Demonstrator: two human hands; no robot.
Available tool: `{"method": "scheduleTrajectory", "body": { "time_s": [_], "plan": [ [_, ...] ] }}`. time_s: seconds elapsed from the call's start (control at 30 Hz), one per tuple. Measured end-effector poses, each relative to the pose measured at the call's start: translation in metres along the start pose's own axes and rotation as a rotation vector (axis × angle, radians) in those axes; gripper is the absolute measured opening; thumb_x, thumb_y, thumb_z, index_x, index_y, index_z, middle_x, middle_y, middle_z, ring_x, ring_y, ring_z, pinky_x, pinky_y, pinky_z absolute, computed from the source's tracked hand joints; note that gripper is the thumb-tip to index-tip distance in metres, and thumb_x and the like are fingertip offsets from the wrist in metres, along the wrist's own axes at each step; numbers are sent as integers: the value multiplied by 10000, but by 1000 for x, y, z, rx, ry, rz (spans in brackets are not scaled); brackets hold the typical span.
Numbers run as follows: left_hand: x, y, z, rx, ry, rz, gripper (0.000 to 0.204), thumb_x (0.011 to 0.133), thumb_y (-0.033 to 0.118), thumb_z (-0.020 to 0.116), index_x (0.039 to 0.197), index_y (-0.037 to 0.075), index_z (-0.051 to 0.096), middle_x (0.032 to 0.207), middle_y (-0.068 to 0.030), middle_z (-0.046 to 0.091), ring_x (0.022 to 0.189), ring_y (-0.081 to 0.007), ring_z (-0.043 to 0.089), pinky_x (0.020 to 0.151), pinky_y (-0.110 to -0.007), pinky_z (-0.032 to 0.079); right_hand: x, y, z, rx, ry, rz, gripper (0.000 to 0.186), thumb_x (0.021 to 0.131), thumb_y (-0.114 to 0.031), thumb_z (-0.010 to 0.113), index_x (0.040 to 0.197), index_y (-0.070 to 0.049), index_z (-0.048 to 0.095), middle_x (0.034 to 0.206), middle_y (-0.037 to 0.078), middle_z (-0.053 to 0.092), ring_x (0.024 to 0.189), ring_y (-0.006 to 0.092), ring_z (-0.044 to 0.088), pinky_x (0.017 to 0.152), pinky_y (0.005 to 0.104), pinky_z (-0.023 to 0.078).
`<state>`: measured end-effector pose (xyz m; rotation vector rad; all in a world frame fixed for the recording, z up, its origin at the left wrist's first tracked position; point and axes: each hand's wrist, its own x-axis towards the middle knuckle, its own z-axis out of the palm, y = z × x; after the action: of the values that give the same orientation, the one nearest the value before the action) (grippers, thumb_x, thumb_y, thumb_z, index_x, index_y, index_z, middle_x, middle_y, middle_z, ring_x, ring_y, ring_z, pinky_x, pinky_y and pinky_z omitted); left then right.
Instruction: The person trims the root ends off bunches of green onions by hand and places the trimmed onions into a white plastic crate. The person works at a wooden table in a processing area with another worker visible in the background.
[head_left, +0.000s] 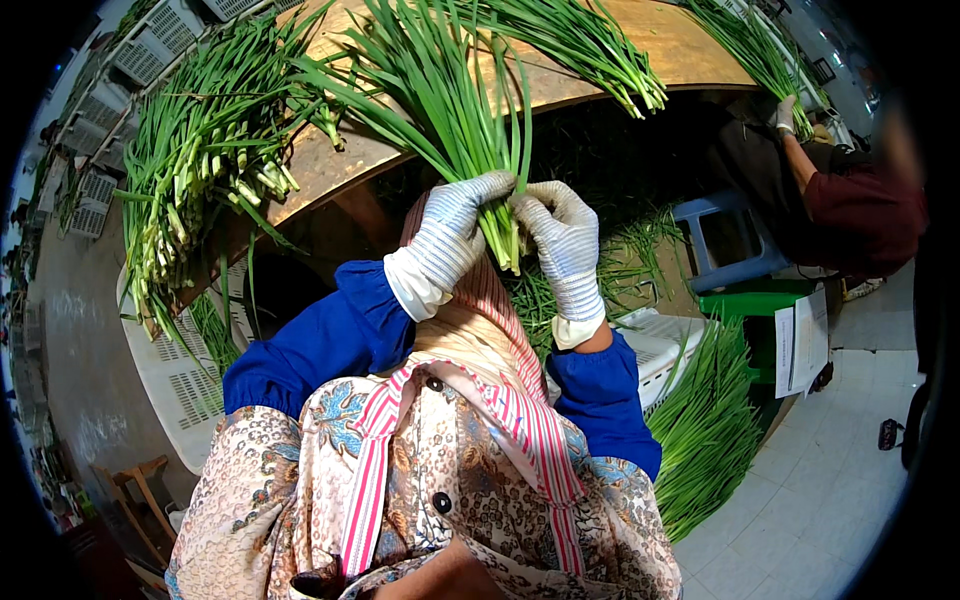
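Note:
My gloved left hand [450,225] grips a bundle of long green leafy stalks [440,110] near its pale lower ends, above my lap. My gloved right hand [560,235] is beside it, fingers curled and pinched at the right side of the bundle. Beyond both hands runs a wooden table [690,55]. A large heap of similar stalks [190,170] hangs over its left part, and another bunch [590,50] lies at the upper middle.
A co-worker in maroon [855,220] holds stalks at the right, near a blue stool [735,270] and green stool [760,300]. White crates [170,380] stand low at left and right. More leaves [710,430] are piled at lower right.

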<state>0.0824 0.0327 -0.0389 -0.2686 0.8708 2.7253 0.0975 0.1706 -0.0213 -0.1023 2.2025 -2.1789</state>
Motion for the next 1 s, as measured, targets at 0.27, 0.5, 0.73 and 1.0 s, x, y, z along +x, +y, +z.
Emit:
{"method": "scheduleTrajectory", "body": {
  "time_s": [0.27, 0.5, 0.73, 1.0],
  "plan": [
    [0, -1, -5, 50, -123, -90, 192, 843, 110, 641, 1006, 14, 607, 897, -84, 642, 787, -193, 635, 694, -312, 543, 1, 3, -4, -47, -65, -29, 115, 822, -76, 650, 895, 9, 624, 729, 29, 620, 569, 55, 518, 497, 209, 424],
    [1, -3, 3, 28, 45, -6, 153, 821, 56, 633, 960, -6, 617, 842, -84, 640, 736, -189, 628, 654, -306, 534, 0, -2, -4, 103, -19, 101, 131, 836, -119, 649, 879, 3, 633, 712, 17, 613, 585, 55, 517, 541, 204, 423],
    [2, 15, 14, 79, 105, 35, 121, 805, 52, 626, 898, -24, 608, 782, -105, 630, 685, -231, 629, 664, -359, 550, -7, 13, 5, 532, 119, 11, 185, 856, -133, 634, 970, 11, 603, 762, 31, 612, 601, 77, 552, 555, 187, 431],
    [16, 38, 24, 93, 124, 242, 116, 832, 70, 596, 892, -30, 596, 777, -117, 627, 711, -259, 641, 706, -372, 551, -17, 31, -44, 710, 533, 13, 198, 880, -155, 527, 950, 22, 584, 633, 31, 527, 500, 69, 362, 477, 199, 324]
  ]
}}
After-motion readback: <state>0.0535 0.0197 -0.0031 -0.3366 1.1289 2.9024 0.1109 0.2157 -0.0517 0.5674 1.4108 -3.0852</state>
